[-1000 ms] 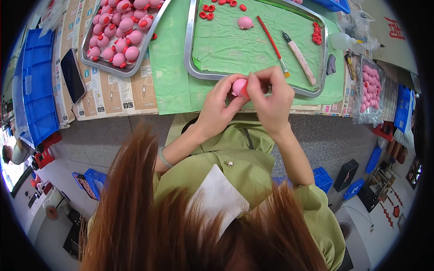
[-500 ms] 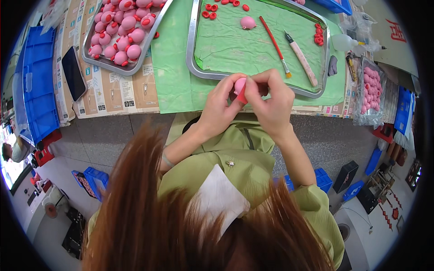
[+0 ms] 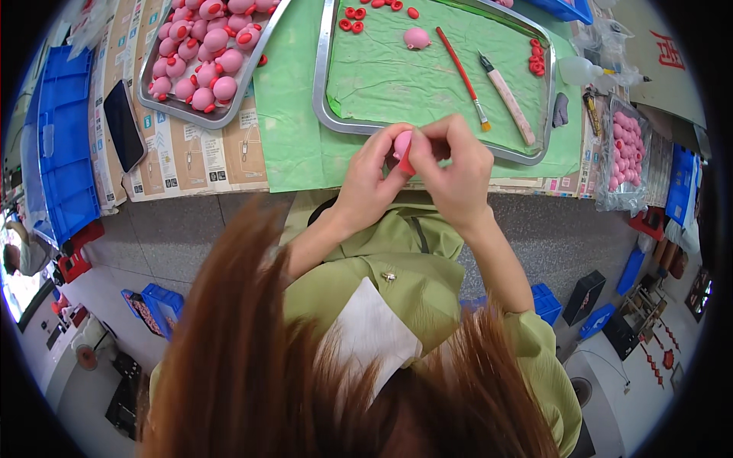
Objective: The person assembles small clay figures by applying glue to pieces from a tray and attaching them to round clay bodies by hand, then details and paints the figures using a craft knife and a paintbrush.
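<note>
My left hand is closed round a small pink ball-shaped figure, just off the table's front edge. Against its right side, my right hand has thumb and forefinger pinched together; what lies between those fingertips is hidden. A bright red piece shows between the left thumb tip and the right fingers; whether it is a loose part or a thumb cover I cannot tell. Beyond my hands is a metal tray lined with green, holding another pink figure, red rings, a red-handled brush and a pale-handled pointed tool.
At the left, a second metal tray is heaped with pink figures bearing red parts. A black phone lies beside it. To the right are a white squeeze bottle, a grey lump and a bag of pink pieces.
Both hands have shifted very slightly left and stay together at the pink figure. The figure is turned a little, and less of the red piece shows.
</note>
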Action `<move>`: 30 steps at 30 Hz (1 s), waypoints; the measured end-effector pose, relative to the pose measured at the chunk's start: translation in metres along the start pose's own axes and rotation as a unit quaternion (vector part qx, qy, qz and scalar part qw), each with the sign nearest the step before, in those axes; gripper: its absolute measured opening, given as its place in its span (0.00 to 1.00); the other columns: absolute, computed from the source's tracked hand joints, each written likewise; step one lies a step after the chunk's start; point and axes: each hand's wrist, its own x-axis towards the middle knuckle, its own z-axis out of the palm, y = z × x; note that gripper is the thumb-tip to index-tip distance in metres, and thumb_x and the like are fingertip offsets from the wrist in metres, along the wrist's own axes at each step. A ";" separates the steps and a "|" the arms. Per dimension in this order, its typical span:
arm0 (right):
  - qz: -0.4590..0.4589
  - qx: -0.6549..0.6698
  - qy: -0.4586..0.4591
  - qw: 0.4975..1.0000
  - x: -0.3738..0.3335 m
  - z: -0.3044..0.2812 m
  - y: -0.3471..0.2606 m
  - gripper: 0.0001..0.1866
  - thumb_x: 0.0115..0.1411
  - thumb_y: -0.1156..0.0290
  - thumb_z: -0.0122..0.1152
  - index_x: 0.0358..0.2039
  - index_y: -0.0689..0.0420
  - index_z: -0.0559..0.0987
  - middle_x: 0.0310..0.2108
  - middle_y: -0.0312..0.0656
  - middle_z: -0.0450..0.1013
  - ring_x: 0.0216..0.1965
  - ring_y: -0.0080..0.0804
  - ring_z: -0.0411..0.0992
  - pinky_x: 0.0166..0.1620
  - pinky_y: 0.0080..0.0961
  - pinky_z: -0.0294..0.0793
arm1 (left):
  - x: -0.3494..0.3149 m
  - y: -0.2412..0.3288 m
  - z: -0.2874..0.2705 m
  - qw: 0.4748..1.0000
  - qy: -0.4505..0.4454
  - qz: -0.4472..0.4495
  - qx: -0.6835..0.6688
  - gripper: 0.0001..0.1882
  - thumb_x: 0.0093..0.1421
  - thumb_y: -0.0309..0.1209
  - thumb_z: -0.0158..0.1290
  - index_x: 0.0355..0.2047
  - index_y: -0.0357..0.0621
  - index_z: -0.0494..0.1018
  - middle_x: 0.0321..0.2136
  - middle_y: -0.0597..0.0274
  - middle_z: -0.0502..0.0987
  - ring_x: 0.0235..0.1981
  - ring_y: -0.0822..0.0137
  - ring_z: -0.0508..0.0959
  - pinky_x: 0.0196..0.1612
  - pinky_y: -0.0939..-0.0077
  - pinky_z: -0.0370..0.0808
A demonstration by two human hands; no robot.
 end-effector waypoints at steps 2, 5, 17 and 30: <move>0.045 0.000 0.003 0.999 0.006 -0.003 0.003 0.06 0.48 0.79 0.57 0.22 0.62 0.68 0.16 0.39 0.67 0.16 0.26 0.67 0.20 0.21 0.66 | 0.000 0.010 0.000 0.997 0.001 -0.066 -0.038 0.17 0.53 0.24 0.52 0.43 0.37 0.64 0.33 0.60 0.70 0.31 0.70 0.70 0.34 0.79 0.68; 0.054 -0.003 0.010 0.998 0.003 0.001 0.000 0.06 0.48 0.79 0.57 0.22 0.62 0.68 0.16 0.40 0.67 0.17 0.26 0.68 0.21 0.21 0.67 | 0.000 0.001 -0.001 1.000 0.006 0.001 -0.020 0.17 0.53 0.26 0.53 0.42 0.37 0.64 0.33 0.60 0.70 0.31 0.71 0.70 0.35 0.79 0.68; 0.053 -0.189 0.052 0.979 0.037 -0.036 0.034 0.07 0.54 0.74 0.50 0.32 0.63 0.72 0.28 0.50 0.69 0.31 0.44 0.69 0.33 0.33 0.66 | 0.000 0.009 -0.006 0.992 -0.029 -0.095 -0.083 0.19 0.55 0.24 0.50 0.47 0.35 0.62 0.35 0.65 0.68 0.31 0.78 0.67 0.35 0.84 0.68; 0.165 0.027 0.057 0.984 0.013 -0.073 0.023 0.08 0.60 0.72 0.45 0.34 0.62 0.71 0.27 0.36 0.65 0.25 0.19 0.62 0.30 0.17 0.63 | 0.006 0.014 -0.005 0.998 -0.032 -0.037 -0.041 0.21 0.51 0.33 0.56 0.44 0.40 0.66 0.36 0.60 0.71 0.37 0.73 0.71 0.40 0.78 0.68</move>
